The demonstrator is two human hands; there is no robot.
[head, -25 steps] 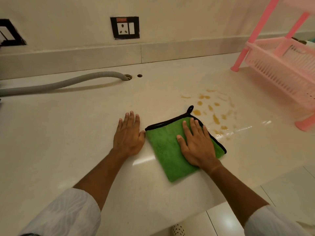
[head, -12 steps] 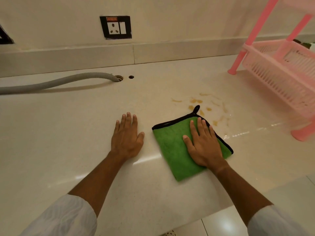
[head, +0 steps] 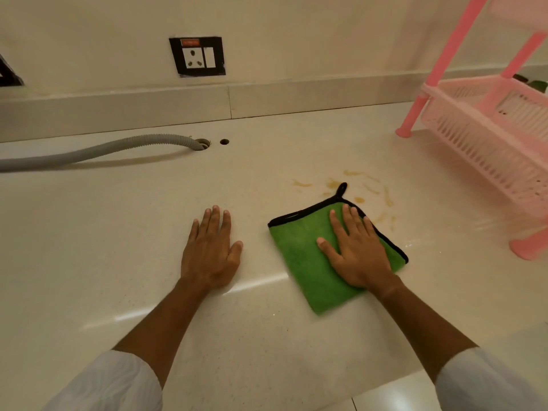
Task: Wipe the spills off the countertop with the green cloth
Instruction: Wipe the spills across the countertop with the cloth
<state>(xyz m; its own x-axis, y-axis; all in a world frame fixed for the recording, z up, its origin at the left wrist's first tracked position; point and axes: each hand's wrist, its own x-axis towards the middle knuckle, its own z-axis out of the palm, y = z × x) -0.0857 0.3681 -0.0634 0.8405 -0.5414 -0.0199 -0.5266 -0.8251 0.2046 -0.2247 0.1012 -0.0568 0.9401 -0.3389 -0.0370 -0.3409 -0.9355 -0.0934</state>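
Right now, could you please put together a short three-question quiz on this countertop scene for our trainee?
1. True or false: the right hand lies flat on the green cloth.
2. Where are the brown spills relative to the cloth?
A. Beyond its far edge, toward the pink rack
B. Under the left hand
C. Beside the grey hose
3. Fill in: the left hand rests palm-down on the bare ______.

Key: 1 true; 2 A; 3 countertop.
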